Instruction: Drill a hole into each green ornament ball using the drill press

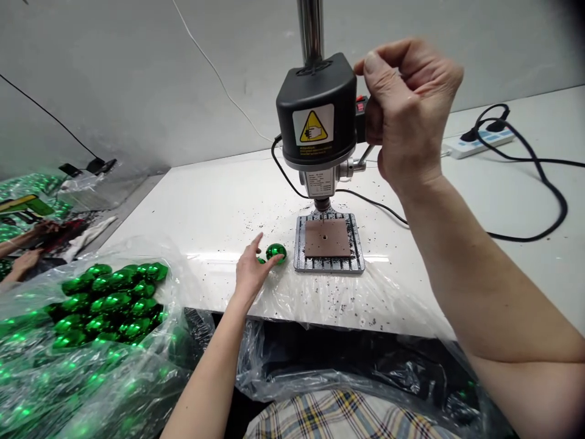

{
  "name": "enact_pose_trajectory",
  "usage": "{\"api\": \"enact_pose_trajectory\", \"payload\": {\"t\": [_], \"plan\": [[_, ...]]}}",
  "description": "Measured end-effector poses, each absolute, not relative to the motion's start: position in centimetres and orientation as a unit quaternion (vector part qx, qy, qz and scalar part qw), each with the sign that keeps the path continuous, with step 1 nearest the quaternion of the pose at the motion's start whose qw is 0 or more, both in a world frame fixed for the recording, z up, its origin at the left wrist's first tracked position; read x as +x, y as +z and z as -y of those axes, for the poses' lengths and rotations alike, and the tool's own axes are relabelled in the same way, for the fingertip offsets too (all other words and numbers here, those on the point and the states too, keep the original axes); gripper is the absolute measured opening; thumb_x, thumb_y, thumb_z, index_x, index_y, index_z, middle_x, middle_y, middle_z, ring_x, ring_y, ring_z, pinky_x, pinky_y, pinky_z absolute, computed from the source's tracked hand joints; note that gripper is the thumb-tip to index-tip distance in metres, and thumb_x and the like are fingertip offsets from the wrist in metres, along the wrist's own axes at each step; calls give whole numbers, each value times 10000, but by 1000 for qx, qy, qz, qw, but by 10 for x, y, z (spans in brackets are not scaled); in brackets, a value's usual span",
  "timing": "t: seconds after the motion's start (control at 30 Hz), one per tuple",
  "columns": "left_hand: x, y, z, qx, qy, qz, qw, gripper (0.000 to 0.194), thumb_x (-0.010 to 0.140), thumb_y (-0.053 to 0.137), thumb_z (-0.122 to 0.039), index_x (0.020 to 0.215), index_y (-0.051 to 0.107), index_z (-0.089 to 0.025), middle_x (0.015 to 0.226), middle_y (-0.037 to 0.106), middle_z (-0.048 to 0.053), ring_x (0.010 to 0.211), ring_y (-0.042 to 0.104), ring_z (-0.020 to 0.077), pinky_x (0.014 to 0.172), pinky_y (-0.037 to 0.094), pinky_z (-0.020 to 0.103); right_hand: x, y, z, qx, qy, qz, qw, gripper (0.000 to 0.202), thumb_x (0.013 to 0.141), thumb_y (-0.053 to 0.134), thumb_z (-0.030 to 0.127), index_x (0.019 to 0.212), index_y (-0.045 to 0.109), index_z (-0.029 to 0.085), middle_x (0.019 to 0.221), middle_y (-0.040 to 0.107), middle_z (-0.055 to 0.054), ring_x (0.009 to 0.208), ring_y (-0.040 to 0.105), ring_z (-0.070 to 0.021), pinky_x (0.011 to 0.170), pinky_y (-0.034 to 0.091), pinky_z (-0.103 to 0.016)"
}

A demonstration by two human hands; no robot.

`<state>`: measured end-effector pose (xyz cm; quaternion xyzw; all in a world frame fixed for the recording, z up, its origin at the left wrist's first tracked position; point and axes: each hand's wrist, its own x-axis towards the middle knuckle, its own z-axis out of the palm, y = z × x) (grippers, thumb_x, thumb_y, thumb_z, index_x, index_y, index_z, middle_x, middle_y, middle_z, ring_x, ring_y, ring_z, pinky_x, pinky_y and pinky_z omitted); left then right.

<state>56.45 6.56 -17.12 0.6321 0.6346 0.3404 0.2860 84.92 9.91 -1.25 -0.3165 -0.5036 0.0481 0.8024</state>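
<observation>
A shiny green ball (276,249) is on the white table, left of the drill press base. My left hand (252,265) is at it, thumb against its near side and index finger stretched away; a sliver of green also shows inside the hand. The black drill press (315,113) stands upright, a brown board (326,238) with a small hole lying on its slotted metal base (311,264). Beside the press head, my right hand (409,100) is closed around its feed lever (364,157), whose upper end is hidden by the fingers.
Many green balls (114,299) fill a clear plastic bag (176,274) at the left. Dark shavings are scattered over the table (205,189). A power strip (479,145) with black cables lies at the right. Another person's hands (27,259) are at the far left.
</observation>
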Motion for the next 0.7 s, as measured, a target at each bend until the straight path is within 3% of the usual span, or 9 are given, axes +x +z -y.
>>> {"api": "enact_pose_trajectory", "payload": {"t": [0.07,0.17,0.3,0.4,0.5,0.7], "plan": [[560,-163,-67,564,398,-648,323,785,608,871,-549,1296,645,-247,908,675,64,909,655,263,837,510,380,849,-13,-99,-317,44,505,802,146,901,603,215,786,689,239,538,353,25,520,428,-136,574,475,-290],[562,-147,-64,378,481,-609,505,678,782,696,-644,1263,621,-171,901,693,93,940,684,250,867,545,398,849,-13,-100,-314,39,505,803,156,914,600,193,789,684,232,570,376,19,540,442,-141,607,491,-299],[576,-130,-53,183,475,-467,722,416,919,568,-472,1169,603,-141,1017,687,134,986,699,248,896,591,446,849,-13,-101,-298,28,505,810,159,911,601,170,785,681,227,581,385,11,601,499,-157,633,495,-299],[590,-127,-45,161,484,-402,760,271,896,558,-296,1106,601,-130,1012,678,126,1004,695,247,933,601,456,849,-12,-100,-284,25,514,809,171,897,600,154,763,679,227,547,362,17,612,511,-160,627,489,-296],[602,-132,-42,185,488,-390,759,216,868,606,-219,1076,586,-164,1057,687,107,1078,684,254,975,594,476,848,-11,-99,-303,33,511,804,181,894,585,156,755,673,232,532,358,26,527,435,-138,554,456,-287],[622,-152,-43,317,452,-405,729,332,804,777,-391,1000,635,-164,1057,692,85,969,701,219,861,597,360,847,-12,-98,-348,47,501,791,125,940,587,264,836,653,245,575,348,38,453,261,-98,430,314,-258]]}}
